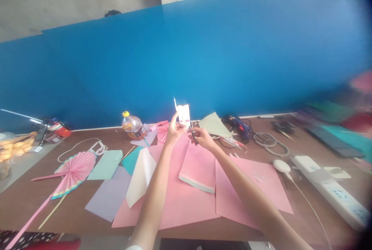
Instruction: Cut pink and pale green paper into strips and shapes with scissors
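Observation:
My left hand (174, 130) is closed around a thin white strip (175, 104), which sticks up above the thumb. Close beside it, my right hand (203, 138) grips scissors with dark handles (193, 136); their tips point toward the left fingers, and I cannot make out whether the blades touch the strip. Just behind both hands, a phone (184, 115) with a lit screen stands upright. Beneath my arms lie large pink sheets (186, 207) and a folded pink paper piece (199, 168) with a pale blue edge.
At left are a pink pleated paper fan (77, 168), green paper (107, 165) and purple paper (108, 197). A yellow-capped bottle (133, 127) stands behind. To the right are a blue glue gun (241, 127), coiled cable (271, 143) and a white power strip (328, 188).

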The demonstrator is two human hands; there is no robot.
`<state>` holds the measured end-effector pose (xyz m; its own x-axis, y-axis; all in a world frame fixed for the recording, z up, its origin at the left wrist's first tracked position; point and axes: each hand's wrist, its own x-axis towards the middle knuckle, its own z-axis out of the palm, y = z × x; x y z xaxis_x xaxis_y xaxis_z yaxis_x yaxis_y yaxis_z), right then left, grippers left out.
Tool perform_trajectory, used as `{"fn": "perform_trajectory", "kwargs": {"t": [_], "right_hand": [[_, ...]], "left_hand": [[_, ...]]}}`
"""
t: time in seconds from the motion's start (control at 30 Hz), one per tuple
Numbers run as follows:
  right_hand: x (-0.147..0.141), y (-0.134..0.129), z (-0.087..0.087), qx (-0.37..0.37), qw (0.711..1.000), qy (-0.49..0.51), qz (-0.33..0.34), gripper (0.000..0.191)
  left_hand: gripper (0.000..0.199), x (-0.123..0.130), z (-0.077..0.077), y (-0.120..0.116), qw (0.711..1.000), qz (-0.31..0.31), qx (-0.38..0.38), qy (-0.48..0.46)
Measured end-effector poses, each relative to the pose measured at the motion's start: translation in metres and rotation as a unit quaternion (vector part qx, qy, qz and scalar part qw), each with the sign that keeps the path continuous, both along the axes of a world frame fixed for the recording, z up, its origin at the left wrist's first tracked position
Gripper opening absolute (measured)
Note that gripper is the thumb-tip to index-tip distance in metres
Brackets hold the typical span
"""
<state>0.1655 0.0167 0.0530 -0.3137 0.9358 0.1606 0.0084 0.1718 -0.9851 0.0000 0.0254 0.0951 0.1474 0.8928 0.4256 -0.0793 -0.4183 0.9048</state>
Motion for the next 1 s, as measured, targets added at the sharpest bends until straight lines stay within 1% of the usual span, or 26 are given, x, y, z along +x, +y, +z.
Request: {"fn": "perform_trajectory", "kwargs": {"t": [0.17,0.33,0.5,0.7,1.0], "right_hand": [[-0.0004,-0.0002,0.0011,-0.006,1.000,-0.006,0.001,0.041],[-0.0002,-0.0012,0.0023,-0.011,1.000,0.005,-0.003,0.042],[0.0011,-0.0011,0.0035,-0.004,1.000,0.013,-0.004,0.041],[0.0010,-0.0004,0.0027,0.010,1.000,0.007,-0.006,0.039],[0.0011,-0.0002,0.0022,0.003,1.000,0.014,-0.010,0.040]], "left_hand": [[0.089,-0.0003,0.0011,-0.0004,1.000,-0.004,0.005,0.007],[0.090,0.0019,-0.0033,0.0011,1.000,0.002,-0.009,0.018],[0.091,0.0055,-0.0051,0.0011,1.000,-0.006,-0.016,0.010],[0.093,0.0055,-0.0074,0.0029,1.000,-0.002,-0.013,0.008],[0.089,0.0079,-0.0043,-0.0008,1.000,-0.021,-0.006,0.021]]}}
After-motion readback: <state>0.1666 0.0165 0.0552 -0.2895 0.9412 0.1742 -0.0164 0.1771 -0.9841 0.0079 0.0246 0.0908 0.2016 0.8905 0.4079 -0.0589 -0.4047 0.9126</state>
